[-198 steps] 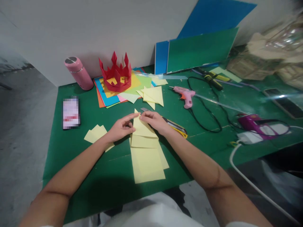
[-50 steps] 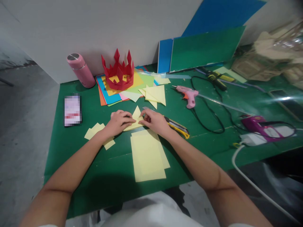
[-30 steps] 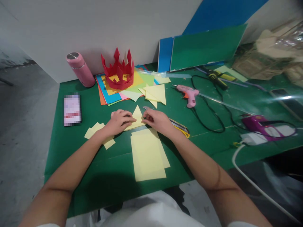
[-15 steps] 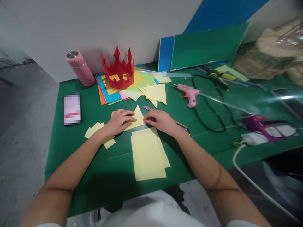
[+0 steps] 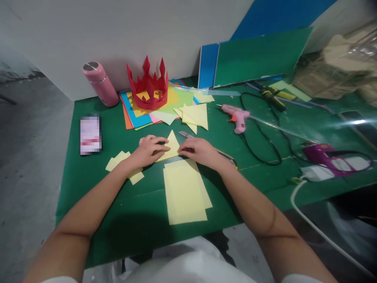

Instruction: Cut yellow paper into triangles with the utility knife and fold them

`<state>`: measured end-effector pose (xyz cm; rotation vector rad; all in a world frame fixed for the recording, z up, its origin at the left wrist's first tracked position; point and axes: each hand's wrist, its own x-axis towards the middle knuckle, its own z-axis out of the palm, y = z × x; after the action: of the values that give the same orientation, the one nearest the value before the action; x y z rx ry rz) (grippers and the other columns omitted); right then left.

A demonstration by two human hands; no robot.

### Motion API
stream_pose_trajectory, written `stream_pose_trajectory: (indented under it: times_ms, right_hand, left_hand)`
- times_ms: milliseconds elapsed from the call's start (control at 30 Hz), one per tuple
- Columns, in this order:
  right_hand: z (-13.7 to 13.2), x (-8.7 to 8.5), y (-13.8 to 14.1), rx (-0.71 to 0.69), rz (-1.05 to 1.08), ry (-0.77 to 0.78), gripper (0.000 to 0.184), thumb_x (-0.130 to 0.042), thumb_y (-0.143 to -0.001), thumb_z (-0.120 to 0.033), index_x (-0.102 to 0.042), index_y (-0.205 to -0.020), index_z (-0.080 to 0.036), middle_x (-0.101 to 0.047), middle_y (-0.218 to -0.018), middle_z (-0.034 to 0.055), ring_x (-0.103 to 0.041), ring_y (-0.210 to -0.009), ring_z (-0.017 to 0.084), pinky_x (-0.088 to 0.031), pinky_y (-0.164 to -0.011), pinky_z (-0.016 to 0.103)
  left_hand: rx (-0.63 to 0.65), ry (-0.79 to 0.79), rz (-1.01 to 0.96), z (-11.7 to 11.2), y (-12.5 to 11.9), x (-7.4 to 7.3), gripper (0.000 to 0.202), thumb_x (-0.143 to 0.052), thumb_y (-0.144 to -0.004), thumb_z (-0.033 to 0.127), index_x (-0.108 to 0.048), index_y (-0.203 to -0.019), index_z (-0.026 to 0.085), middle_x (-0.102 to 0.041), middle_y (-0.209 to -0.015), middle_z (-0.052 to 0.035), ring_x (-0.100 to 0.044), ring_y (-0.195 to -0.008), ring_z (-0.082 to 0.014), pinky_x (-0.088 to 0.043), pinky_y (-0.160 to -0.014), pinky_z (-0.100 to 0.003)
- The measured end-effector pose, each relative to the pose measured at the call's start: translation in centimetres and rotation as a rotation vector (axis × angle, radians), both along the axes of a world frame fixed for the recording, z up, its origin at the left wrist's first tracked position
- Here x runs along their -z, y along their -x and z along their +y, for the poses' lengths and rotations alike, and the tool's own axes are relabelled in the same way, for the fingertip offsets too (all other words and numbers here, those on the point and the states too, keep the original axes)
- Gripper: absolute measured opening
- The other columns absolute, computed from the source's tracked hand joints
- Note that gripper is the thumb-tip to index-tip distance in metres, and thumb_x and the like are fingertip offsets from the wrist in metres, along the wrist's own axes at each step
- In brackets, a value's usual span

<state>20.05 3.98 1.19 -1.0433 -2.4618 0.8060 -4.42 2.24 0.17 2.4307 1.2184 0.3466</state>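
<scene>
The folded yellow paper (image 5: 172, 142) lies flat near the middle of the tabletop (image 5: 132, 208), its point toward the far edge and its broad base toward the near one, probably so that both sides are open to the fingers. The left hand (image 5: 149, 151) rests over its left side, apparently to keep it from sliding, while the right hand (image 5: 200, 151) works at the right corner. Loose yellow sheets (image 5: 184, 192) overlap between the paper and the near edge, seemingly for easy reach; small yellow scraps (image 5: 119, 159) lie toward the left edge, partly under the left wrist. A cutter knife (image 5: 185, 134) lies just beyond the right hand, its handle partly hidden by the forearm. Along the far edge, a red crown (image 5: 150, 96) stands on coloured paper (image 5: 141, 120). Both forearms reach in from the near edge and angle toward each other. The left grip is loose, palm down, fingers spread; the right is narrow, fingers curled with tips drawn together, though whether paper is pinched between them I cannot tell.
</scene>
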Motion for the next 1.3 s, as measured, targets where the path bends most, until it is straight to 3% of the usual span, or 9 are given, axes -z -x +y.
stream_pose_trajectory:
  times_ms: [367, 600, 900, 1300]
  right_hand:
    - [0.4, 0.6, -0.4, -0.002, 0.028, 0.002, 0.015, -0.062, -0.087, -0.020, -0.076, -0.090, -0.021, -0.069, -0.081, 0.0032, -0.062, -0.076, 0.015, -0.047, -0.069, 0.029]
    - [0.4, 0.6, -0.4, 0.017, 0.010, 0.016, 0.015, -0.062, -0.087, -0.021, -0.077, -0.090, -0.023, -0.069, -0.081, 0.0028, -0.061, -0.076, 0.015, -0.047, -0.070, 0.030]
    - [0.2, 0.1, -0.2, 0.041, 0.016, 0.059, 0.017, -0.058, -0.088, -0.020, -0.075, -0.092, -0.019, -0.068, -0.080, 0.0041, -0.060, -0.074, 0.015, -0.045, -0.069, 0.029]
    - [-0.3, -0.2, 0.5, 0.121, -0.051, 0.084, 0.005, -0.062, -0.081, -0.014, -0.064, -0.078, -0.018, -0.061, -0.067, -0.0017, -0.053, -0.059, 0.011, -0.036, -0.057, 0.024]
  left_hand:
    - [-0.023, -0.031, -0.021, 0.0, 0.0, 0.2, 0.031, -0.043, -0.095, 0.029, -0.071, -0.109, 0.033, -0.062, -0.128, -0.0010, -0.048, -0.110, -0.0250, -0.033, -0.088, -0.042]
    - [0.006, -0.101, 0.052, -0.1, -0.1, 0.5, 0.041, -0.042, -0.091, 0.016, -0.068, -0.114, 0.037, -0.059, -0.131, -0.0001, -0.046, -0.111, -0.0256, -0.032, -0.085, -0.041]
    - [0.006, -0.138, 0.055, 0.0, -0.1, 1.0, 0.035, -0.046, -0.092, 0.019, -0.069, -0.113, 0.036, -0.060, -0.129, -0.0012, -0.046, -0.109, -0.0249, -0.031, -0.083, -0.039]
    - [-0.016, -0.128, 0.056, -0.1, -0.3, 1.0, 0.033, -0.048, -0.092, 0.020, -0.070, -0.109, 0.036, -0.060, -0.129, -0.0011, -0.046, -0.109, -0.0260, -0.030, -0.083, -0.040]
